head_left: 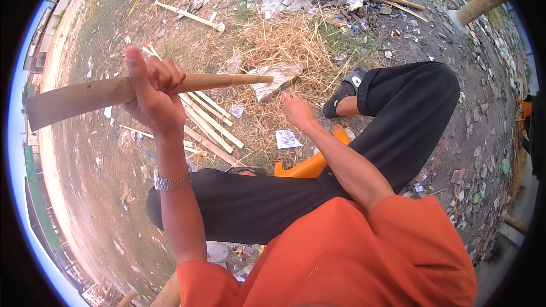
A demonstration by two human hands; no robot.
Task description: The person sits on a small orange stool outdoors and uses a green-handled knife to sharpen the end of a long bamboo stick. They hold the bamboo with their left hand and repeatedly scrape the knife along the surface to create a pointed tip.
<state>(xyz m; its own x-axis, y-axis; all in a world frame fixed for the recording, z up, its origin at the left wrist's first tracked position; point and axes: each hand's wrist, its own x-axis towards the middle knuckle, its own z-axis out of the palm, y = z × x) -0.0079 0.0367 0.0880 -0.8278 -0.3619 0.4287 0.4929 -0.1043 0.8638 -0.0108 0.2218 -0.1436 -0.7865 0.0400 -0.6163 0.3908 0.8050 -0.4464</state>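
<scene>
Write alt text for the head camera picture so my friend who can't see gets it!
A person's left hand grips a long brown piece, broad at one end and narrow at the other; the curled right hand is near the narrow end. The person wears an orange shirt and black trousers. Pale strips and dry straw lie on littered ground.

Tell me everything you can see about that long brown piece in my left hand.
The long piece is tan-brown and looks like bamboo or wood. Its left end appears broad, flat and greyer; it narrows rightward past a ring-like line to a slim tip. It runs nearly level across the picture, left end slightly lower. Your left grip holds it partway along; nothing else visibly touches it.
</scene>
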